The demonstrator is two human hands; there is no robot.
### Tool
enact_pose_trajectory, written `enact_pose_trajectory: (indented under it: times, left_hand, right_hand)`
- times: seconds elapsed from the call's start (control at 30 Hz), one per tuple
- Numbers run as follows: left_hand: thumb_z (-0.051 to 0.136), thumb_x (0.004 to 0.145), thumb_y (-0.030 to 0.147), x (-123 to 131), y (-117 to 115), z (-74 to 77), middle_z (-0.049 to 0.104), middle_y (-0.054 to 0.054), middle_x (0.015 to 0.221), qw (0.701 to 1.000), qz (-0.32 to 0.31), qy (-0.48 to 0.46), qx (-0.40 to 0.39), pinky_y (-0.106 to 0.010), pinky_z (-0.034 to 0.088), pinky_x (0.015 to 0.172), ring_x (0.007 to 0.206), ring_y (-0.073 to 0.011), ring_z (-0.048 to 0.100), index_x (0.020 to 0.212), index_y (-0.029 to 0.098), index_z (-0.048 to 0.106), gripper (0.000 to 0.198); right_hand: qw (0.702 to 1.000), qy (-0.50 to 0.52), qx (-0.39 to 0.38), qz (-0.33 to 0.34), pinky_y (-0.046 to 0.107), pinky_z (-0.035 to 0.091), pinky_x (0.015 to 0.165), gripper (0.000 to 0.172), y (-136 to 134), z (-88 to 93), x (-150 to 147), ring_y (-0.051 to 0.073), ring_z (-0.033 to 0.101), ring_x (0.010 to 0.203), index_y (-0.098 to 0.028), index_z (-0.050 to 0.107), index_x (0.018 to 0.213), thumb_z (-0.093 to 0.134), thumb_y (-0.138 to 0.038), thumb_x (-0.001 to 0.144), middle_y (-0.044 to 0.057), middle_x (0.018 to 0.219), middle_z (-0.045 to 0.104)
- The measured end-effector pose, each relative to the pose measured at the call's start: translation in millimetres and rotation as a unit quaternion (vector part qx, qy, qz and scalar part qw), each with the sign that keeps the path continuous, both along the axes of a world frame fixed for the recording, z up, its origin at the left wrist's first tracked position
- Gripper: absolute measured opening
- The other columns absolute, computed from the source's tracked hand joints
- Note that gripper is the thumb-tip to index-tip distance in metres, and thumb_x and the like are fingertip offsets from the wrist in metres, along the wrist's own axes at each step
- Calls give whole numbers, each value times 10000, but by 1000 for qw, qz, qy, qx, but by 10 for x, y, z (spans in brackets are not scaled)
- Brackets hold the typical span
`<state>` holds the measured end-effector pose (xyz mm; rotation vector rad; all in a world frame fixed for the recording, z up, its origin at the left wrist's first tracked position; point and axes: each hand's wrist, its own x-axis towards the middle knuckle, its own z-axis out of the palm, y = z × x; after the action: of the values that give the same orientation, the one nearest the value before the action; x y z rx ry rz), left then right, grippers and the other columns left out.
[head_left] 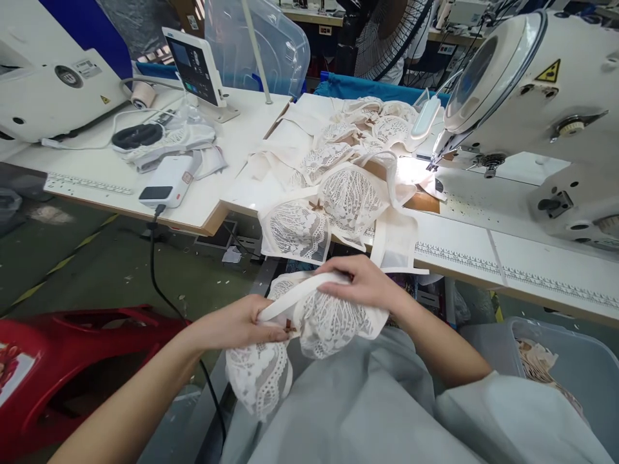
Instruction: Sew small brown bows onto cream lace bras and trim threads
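A cream lace bra [333, 322] hangs between my two hands over my lap, just in front of the table edge. My left hand [246, 322] pinches it near the small brown bow, with the thumb on top. Higher up and to the right, my right hand [360, 281] grips the pale band along its edge. Beyond my hands, more lace bras [355, 193] lie in an overlapping row on the table. The nearest of these droops over the front edge. That row runs close to the lit needle area of a sewing machine [512, 96].
To the left stand another machine [58, 77], a control screen [193, 64] and a white device [167, 182] with a hanging black cable. A red stool [97, 341] is at lower left. A grey bin [587, 357] with fabric pieces sits at right. Behind is a fan [391, 38].
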<state>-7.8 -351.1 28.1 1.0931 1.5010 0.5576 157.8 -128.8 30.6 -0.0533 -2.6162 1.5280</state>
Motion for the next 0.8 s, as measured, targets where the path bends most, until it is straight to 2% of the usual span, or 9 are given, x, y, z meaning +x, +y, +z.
enact_pose_trajectory:
  times: [0.07, 0.2, 0.37, 0.57, 0.8]
  left_hand:
    - [660, 853, 533, -88, 88, 19, 428, 40, 645, 995, -25, -96, -7, -234, 286, 530, 579, -101, 340, 747, 184, 580, 374]
    - [731, 812, 465, -203, 231, -91, 473, 31, 700, 987, -26, -161, 5, -227, 306, 555, 618, -103, 364, 798, 178, 596, 318]
    - [755, 798, 435, -223, 289, -287, 540, 21, 741, 981, -32, -192, 3, -218, 332, 574, 633, -104, 408, 844, 167, 644, 294]
    - [754, 797, 459, -225, 302, -431, 578, 9, 754, 979, -10, -202, 0, -225, 367, 615, 673, -119, 461, 799, 168, 618, 321]
    - [757, 800, 433, -227, 330, -511, 619, 4, 761, 980, -2, -200, 1, -234, 382, 647, 687, -125, 487, 798, 167, 667, 280]
  right_hand:
    - [994, -68, -87, -2, 256, 449, 675, 325, 105, -54, -129, 154, 620, 765, -168, 715, 992, 710, -456, 841, 34, 901, 717]
    - [977, -121, -177, -9, 248, 406, 614, 409, 189, -289, -240, 128, 536, 671, -153, 710, 942, 750, -519, 764, 11, 795, 659]
    - [975, -131, -181, -11, 254, 407, 623, 388, 199, -450, -177, 129, 530, 675, -162, 720, 925, 741, -517, 770, 8, 796, 656]
    - [975, -133, -177, -23, 256, 420, 638, 344, 209, -455, -146, 133, 551, 692, -168, 722, 933, 731, -476, 781, 9, 805, 668]
    - [973, -138, -184, -29, 256, 429, 654, 298, 200, -420, -154, 137, 566, 718, -163, 711, 918, 735, -426, 780, 12, 829, 677]
